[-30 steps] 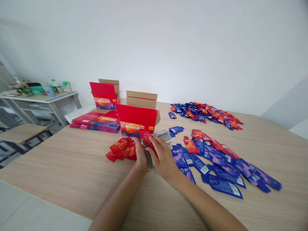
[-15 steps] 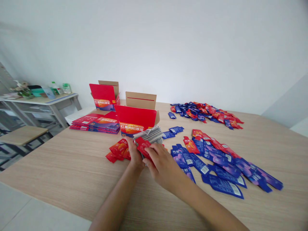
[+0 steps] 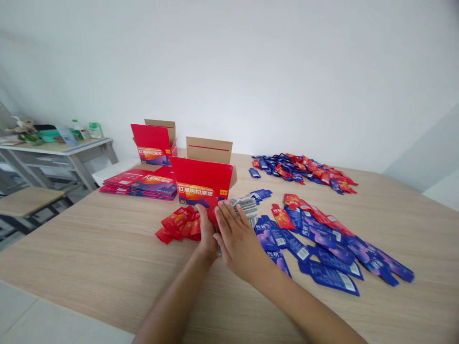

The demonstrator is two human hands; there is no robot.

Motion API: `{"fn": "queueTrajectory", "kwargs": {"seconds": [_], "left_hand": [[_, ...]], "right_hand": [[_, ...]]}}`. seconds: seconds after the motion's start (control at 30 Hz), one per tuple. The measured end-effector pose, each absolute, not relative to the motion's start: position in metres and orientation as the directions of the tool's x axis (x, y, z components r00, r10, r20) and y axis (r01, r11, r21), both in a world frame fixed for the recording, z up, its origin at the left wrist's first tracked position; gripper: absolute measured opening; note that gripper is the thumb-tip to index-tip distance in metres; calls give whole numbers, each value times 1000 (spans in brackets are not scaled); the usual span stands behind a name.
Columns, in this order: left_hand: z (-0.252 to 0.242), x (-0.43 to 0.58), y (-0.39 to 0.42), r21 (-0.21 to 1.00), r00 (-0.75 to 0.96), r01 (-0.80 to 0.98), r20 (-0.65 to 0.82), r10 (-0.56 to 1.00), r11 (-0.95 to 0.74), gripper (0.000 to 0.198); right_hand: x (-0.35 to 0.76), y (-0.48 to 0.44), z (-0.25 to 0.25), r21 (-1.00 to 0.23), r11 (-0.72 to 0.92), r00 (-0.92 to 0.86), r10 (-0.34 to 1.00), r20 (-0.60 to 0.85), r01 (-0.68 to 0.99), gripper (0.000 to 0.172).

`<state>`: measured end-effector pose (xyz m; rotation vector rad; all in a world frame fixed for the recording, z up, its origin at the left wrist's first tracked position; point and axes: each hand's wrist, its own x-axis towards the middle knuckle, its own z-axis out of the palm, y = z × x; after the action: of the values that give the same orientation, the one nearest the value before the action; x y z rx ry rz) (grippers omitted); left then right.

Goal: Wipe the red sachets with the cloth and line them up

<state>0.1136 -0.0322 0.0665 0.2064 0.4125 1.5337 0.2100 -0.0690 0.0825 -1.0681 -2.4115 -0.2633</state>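
Observation:
My left hand (image 3: 208, 234) is closed around a grey-and-white striped cloth (image 3: 248, 206) in front of the nearer red box (image 3: 201, 174). A red packet (image 3: 212, 216) lies against the cloth, mostly covered by my hands. My right hand (image 3: 234, 236) presses flat over packet and cloth, its fingers stretched out. Just left of my left hand, several red packets (image 3: 177, 222) lie in a small heap. Blue packets (image 3: 281, 239) are close by on the right. The nearer box stands with its flaps up, and its inside is hidden.
Behind stands a second open red box (image 3: 152, 143), beside a stack of flat printed cartons (image 3: 143, 183). A mixed pile of red and blue packets (image 3: 304, 169) lies near the wall. A wooden stool (image 3: 28, 200) and side desk (image 3: 60, 145) are at the left.
My right hand has gone from pinching the red packet to lying flat over it, fingers straight. The cloth has shifted right and now shows behind my right hand. The view turned slightly.

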Motion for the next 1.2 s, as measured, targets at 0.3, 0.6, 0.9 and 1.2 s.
{"fn": "queueTrajectory", "kwargs": {"seconds": [0.3,0.6,0.9,1.2], "left_hand": [[66,117,-38,420,44,-905,-61,997,66,75],[69,107,-25,357,86,-924,-145,986,133,87],[74,113,-31,373,107,-914,-162,981,161,92],[59,119,-33,367,182,-904,-134,974,219,85]], "right_hand": [[214,-58,73,-89,710,-555,617,558,699,68],[225,-73,103,6,743,-714,642,281,670,55],[222,-82,99,124,665,-673,704,227,737,69],[224,-72,105,114,653,-654,700,285,749,74]]}}
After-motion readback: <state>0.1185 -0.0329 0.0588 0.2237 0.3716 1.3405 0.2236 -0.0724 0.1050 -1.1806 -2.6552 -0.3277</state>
